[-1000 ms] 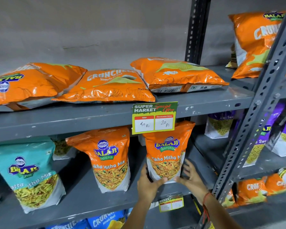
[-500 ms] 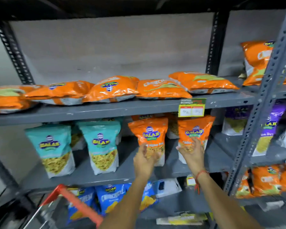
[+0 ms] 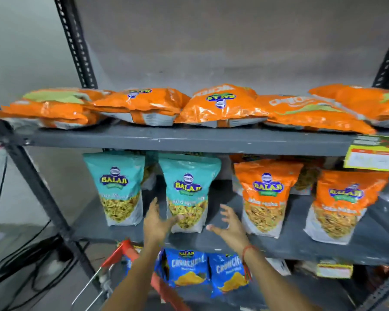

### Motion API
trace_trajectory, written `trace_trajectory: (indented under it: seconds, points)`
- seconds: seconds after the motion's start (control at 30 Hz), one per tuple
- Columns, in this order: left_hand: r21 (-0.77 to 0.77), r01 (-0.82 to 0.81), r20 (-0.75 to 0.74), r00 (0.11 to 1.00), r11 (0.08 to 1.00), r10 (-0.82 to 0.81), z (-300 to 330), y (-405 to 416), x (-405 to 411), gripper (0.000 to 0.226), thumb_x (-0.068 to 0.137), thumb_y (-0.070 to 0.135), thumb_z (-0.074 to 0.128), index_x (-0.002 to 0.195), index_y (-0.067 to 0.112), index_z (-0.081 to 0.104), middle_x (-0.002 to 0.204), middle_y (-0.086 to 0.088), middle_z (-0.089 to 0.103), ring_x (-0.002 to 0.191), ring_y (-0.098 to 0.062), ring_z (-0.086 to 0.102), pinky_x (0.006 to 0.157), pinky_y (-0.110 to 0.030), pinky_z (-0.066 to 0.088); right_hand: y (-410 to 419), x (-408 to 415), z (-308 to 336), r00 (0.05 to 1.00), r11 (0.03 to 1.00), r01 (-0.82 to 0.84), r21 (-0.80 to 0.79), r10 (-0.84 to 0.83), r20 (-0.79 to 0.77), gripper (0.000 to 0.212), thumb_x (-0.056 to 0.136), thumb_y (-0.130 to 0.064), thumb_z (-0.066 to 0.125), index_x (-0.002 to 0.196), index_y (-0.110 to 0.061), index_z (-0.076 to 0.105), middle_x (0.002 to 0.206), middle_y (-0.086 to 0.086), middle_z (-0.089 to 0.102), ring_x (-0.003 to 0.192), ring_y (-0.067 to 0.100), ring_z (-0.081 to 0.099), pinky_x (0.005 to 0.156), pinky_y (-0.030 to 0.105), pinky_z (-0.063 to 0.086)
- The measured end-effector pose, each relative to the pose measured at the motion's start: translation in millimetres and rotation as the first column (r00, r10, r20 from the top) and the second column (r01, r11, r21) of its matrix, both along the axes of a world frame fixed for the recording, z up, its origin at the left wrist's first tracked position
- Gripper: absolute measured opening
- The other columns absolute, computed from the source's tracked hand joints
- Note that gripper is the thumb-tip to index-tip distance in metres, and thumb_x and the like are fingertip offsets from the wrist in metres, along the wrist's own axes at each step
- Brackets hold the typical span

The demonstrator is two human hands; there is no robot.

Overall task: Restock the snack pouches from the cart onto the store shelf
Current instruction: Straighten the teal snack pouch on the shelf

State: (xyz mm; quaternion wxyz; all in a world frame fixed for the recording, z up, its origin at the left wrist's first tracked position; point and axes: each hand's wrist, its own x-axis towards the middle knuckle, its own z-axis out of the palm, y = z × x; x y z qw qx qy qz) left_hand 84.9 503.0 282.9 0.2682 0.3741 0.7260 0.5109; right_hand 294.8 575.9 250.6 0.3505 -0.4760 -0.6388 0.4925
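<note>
On the middle shelf [image 3: 234, 242] stand two teal Balaji pouches, one at the left [image 3: 119, 189] and one at the centre [image 3: 188, 191], and two orange Mitha Mix pouches [image 3: 266, 196] [image 3: 344, 203] to the right. My left hand [image 3: 157, 223] is open, its fingers against the lower left of the centre teal pouch. My right hand [image 3: 230, 225] is open just right of that pouch, apart from it, holding nothing. The red-handled cart [image 3: 119, 257] shows below my left forearm.
Several orange chip bags [image 3: 220, 106] lie flat on the upper shelf. Blue Crunchex bags [image 3: 186, 269] sit on the lower shelf. A price tag [image 3: 372, 156] hangs at the right. Rack uprights stand left [image 3: 74, 41] and right. Black cables [image 3: 32, 261] lie on the floor at left.
Both hands let go of the orange pouches and moved left to the centre teal pouch. The view swung left and lower.
</note>
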Motion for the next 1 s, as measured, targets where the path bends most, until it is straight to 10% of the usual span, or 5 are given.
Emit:
trace_trajectory:
  seconds: [0.07,0.23,0.37,1.0]
  points:
    - [-0.021,0.034,0.004,0.999,0.999,-0.034,-8,11,-13,0.150,0.030,0.078,0.077,0.153,0.015,0.017,0.158,-0.012,0.030,0.144,-0.032,0.031,0.112,-0.053,0.035,16,-21,-15,0.999,0.998,-0.043,-0.034,0.044,0.006,0.087,0.069,-0.019,0.082,0.141,-0.020,0.033,0.128,-0.004,0.041,0.119,0.015,0.042,0.093,0.033,0.038]
    - [-0.210,0.137,0.030,0.991,0.968,-0.134,-43,45,-29,0.112,0.065,0.025,0.087,0.151,0.009,0.019,0.152,-0.013,0.040,0.138,-0.036,0.040,0.094,-0.043,0.044,49,-56,-46,0.992,0.991,-0.102,-0.086,0.107,0.062,0.083,0.052,-0.022,0.087,0.122,-0.022,0.043,0.125,-0.001,0.059,0.115,0.013,0.056,0.098,0.041,0.049]
    - [-0.344,0.248,0.022,0.967,0.906,-0.256,-75,58,-45,0.097,0.027,0.070,0.084,0.102,0.019,0.051,0.101,-0.007,0.062,0.094,-0.025,0.060,0.083,-0.046,0.051,59,-61,-58,0.983,0.983,-0.151,-0.108,0.160,0.085,0.087,0.042,-0.029,0.092,0.113,-0.038,0.043,0.121,-0.011,0.060,0.112,0.005,0.056,0.097,0.032,0.049]
    - [-0.340,0.282,0.064,0.959,0.897,-0.277,-64,53,-47,0.089,0.038,0.036,0.090,0.115,0.032,0.046,0.122,0.003,0.064,0.116,-0.020,0.058,0.099,-0.042,0.050,48,-63,-51,0.976,0.982,-0.155,-0.105,0.169,0.139,0.088,0.043,-0.035,0.091,0.115,-0.035,0.040,0.118,-0.011,0.059,0.112,0.009,0.057,0.089,0.030,0.055]
